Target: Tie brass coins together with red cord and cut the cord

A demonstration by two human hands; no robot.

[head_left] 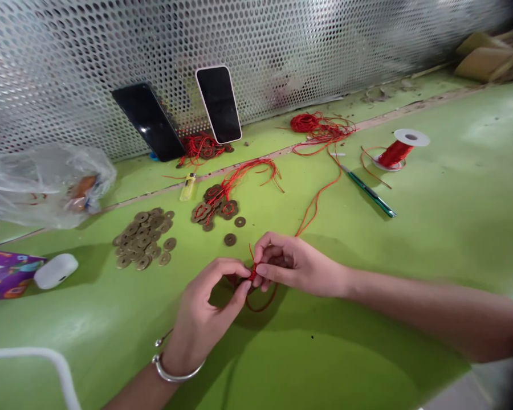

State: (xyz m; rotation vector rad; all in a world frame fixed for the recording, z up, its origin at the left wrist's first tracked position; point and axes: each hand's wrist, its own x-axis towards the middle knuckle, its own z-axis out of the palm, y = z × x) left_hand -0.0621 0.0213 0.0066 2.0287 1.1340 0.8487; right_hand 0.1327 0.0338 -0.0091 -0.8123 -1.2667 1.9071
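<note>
My left hand and my right hand meet over the green table. Both pinch a red cord between fingertips, and a loop of it hangs under my hands. The cord trails up and to the right toward a tangle of red cord. A pile of loose brass coins with holes lies to the left. A bunch of coins tied with red cord lies just beyond my hands, with two single coins beside it.
Two phones lean against the perforated metal wall. A spool of red cord, a green pen-like tool, a yellow lighter, a plastic bag, a white case and a purple box lie around.
</note>
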